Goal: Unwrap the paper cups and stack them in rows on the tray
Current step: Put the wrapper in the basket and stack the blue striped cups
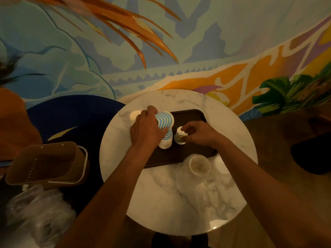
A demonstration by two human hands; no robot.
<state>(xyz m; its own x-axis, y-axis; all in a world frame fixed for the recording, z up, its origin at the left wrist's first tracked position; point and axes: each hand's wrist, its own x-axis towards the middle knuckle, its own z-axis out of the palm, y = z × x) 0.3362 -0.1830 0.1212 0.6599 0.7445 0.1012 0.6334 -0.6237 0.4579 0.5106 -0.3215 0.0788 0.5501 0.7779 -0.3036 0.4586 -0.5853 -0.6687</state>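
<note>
**Paper cups going onto a tray; the tall stack looks liable to tip.**

Painted mural wall in blue, orange and green behind. Round white marble bench, smooth and glossy. Dark brown rectangular tray on its far half. Brown box-shaped basket with a pale rim and crumpled clear plastic, both low to the left, off the bench. Left hand, fingers clenched round a tall stack of blue-and-white wave-striped paper cups over the tray's left part. Right hand, fingers pinching a small white patterned paper cup, upside down, just beside that stack. Hazard, as I judge it: the stack appears to lean, so a loosened grip or a nudge from the small cup could scatter it across the slick tray and bench.
</note>
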